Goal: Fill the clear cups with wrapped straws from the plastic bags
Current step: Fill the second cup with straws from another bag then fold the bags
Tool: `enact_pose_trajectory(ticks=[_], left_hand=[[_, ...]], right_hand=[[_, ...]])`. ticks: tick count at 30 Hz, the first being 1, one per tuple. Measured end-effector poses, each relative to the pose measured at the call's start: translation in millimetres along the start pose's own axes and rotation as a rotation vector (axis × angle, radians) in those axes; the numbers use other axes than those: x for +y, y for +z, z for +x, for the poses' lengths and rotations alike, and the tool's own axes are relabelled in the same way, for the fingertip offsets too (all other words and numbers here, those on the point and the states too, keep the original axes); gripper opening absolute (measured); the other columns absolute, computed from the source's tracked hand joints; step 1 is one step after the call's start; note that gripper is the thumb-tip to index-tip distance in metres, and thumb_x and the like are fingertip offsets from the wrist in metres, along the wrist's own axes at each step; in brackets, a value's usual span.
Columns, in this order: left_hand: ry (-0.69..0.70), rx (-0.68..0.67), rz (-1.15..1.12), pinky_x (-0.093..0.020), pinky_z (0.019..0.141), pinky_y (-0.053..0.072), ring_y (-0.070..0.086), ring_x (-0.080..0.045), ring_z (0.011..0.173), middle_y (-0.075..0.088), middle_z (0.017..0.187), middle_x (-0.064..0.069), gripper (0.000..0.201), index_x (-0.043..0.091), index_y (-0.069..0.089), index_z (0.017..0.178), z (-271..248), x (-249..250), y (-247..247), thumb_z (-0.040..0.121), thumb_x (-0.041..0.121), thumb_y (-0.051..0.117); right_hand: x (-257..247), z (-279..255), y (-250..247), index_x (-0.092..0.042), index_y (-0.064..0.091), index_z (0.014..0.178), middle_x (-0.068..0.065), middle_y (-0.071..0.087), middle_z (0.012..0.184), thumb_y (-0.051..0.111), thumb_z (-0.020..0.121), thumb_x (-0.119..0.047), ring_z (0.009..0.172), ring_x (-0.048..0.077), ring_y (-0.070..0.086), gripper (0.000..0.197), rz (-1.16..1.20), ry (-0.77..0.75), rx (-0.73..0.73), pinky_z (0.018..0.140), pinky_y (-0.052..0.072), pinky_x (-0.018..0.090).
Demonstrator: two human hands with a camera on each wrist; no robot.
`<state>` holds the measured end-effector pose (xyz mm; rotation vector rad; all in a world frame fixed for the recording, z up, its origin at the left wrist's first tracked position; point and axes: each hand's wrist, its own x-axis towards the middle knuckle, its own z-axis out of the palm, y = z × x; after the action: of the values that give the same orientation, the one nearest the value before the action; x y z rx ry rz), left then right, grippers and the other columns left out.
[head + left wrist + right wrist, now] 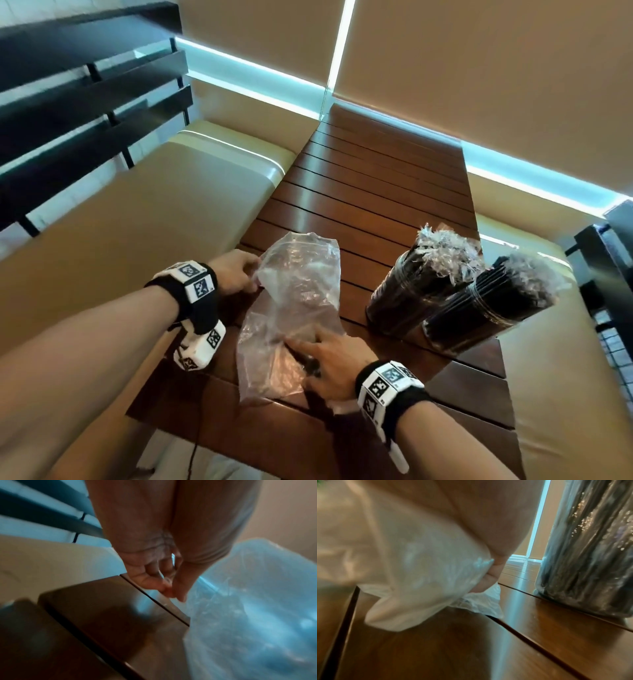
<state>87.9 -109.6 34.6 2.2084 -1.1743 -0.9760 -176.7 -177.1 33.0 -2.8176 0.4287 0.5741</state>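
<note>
At table centre, head view: one clear plastic bag (294, 308), crumpled, flat on the slatted wooden table (383, 178). Long axis runs roughly 6 to 12 o'clock, tipped slightly toward 1. It looks empty of straws, though the film is too crinkled to be sure.

Left hand (236, 274): at the bag's 9 o'clock edge, near its far end. Thumb and forefinger (169, 592) meet in a pinch at the film's border; whether film is actually caught between them cannot be told through the blur.

Right hand (329, 356): at the bag's 5 o'clock corner, fingers spread and pressing flat on the film, gripping nothing.

Two clear cups (404, 301) (479, 308): side by side at 3 o'clock of the bag, well apart from it, each packed with black wrapped straws (442, 253), leaning toward 1 o'clock.

Judgement: the cups appear full, so the bag is likely waste to be gathered. Both hands lie on one diagonal across it. The right hand is nearer the cups.
</note>
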Motion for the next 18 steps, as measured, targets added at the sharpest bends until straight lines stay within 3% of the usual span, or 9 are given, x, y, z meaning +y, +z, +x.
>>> enact_pose_trajectory(ticks=[2,4,5,9,11,13,15,16,18], left_hand=[[0.009,0.223,0.233,-0.028,0.073,0.046,0.064,-0.028,0.093,0.07,0.095,-0.005,0.016,0.015,0.069,0.093,2.5,-4.7,-13.3,0.08,0.007,0.071],[0.018,0.49,0.245,-0.032,0.078,0.047,0.064,-0.033,0.095,0.07,0.097,-0.013,0.018,0.012,0.071,0.091,6.4,-12.6,-35.0,0.08,0.001,0.062],[0.001,0.557,0.253,-0.035,0.082,0.048,0.063,-0.035,0.097,0.069,0.102,-0.016,0.022,0.01,0.07,0.096,6.5,-15.2,-45.6,0.079,0.0,0.061],[-0.085,0.55,0.273,-0.042,0.096,0.047,0.053,-0.035,0.11,0.045,0.128,-0.016,0.058,0.014,0.052,0.13,2.7,-16.6,-54.6,0.074,0.007,0.068],[0.045,0.56,0.314,-0.045,0.093,0.05,0.053,-0.032,0.107,0.04,0.125,-0.009,0.058,0.02,0.049,0.127,-12.3,-5.6,-43.9,0.072,0.016,0.067],[0.302,0.464,0.423,-0.042,0.085,0.053,0.056,-0.026,0.101,0.044,0.12,-0.001,0.041,0.026,0.052,0.117,-33.6,9.9,-27.1,0.078,0.038,0.059],[0.498,0.207,0.605,-0.033,0.084,0.052,0.059,-0.018,0.103,0.05,0.123,0.006,0.045,0.031,0.054,0.121,-56.6,25.8,-4.1,0.087,0.059,0.044],[0.54,0.065,0.692,-0.03,0.087,0.051,0.058,-0.015,0.106,0.049,0.128,0.007,0.052,0.033,0.049,0.13,-65.9,29.8,9.7,0.088,0.062,0.043],[0.517,-0.175,0.8,-0.035,0.095,0.05,0.052,-0.017,0.119,0.034,0.145,0.006,0.064,0.039,0.03,0.145,-75.4,26.3,35.0,0.088,0.058,0.053]], right_hand=[[6.1,-1.9,4.9,-0.058,0.014,0.144,-0.005,0.041,0.129,0.057,0.084,-0.054,0.108,0.03,0.057,0.073,-0.005,0.023,-0.031,0.085,0.051,0.042],[8.8,-7.3,8.2,-0.057,0.017,0.143,-0.005,0.043,0.124,0.054,0.083,-0.056,0.107,0.03,0.058,0.071,0.008,0.036,-0.052,0.086,0.05,0.04],[9.1,-9.4,8.7,-0.057,0.02,0.141,-0.005,0.044,0.121,0.055,0.083,-0.055,0.106,0.03,0.058,0.068,0.016,0.035,-0.052,0.085,0.05,0.04],[7.5,-12.4,7.0,-0.059,0.012,0.143,-0.005,0.045,0.125,0.056,0.082,-0.053,0.109,0.03,0.057,0.075,0.054,0.061,-0.066,0.09,0.048,0.039],[5.7,-9.7,9.1,-0.056,0.011,0.145,-0.005,0.047,0.13,0.058,0.08,-0.049,0.114,0.03,0.056,0.081,0.104,0.109,-0.061,0.094,0.047,0.038],[2.1,-5.5,8.6,-0.055,0.015,0.145,-0.005,0.052,0.133,0.059,0.078,-0.05,0.117,0.028,0.056,0.079,0.204,0.166,-0.049,0.097,0.048,0.039],[-5.0,1.8,4.8,-0.051,0.025,0.14,-0.006,0.056,0.131,0.059,0.078,-0.054,0.115,0.025,0.058,0.071,0.296,0.173,-0.014,0.095,0.049,0.04],[-9.4,5.5,2.7,-0.047,0.03,0.137,-0.006,0.055,0.13,0.058,0.08,-0.055,0.113,0.025,0.059,0.064,0.294,0.17,0.039,0.092,0.049,0.041],[-15.2,11.3,1.7,-0.039,0.026,0.138,0.0,0.044,0.139,0.053,0.085,-0.053,0.109,0.031,0.061,0.062,0.205,0.214,0.183,0.087,0.051,0.044]])
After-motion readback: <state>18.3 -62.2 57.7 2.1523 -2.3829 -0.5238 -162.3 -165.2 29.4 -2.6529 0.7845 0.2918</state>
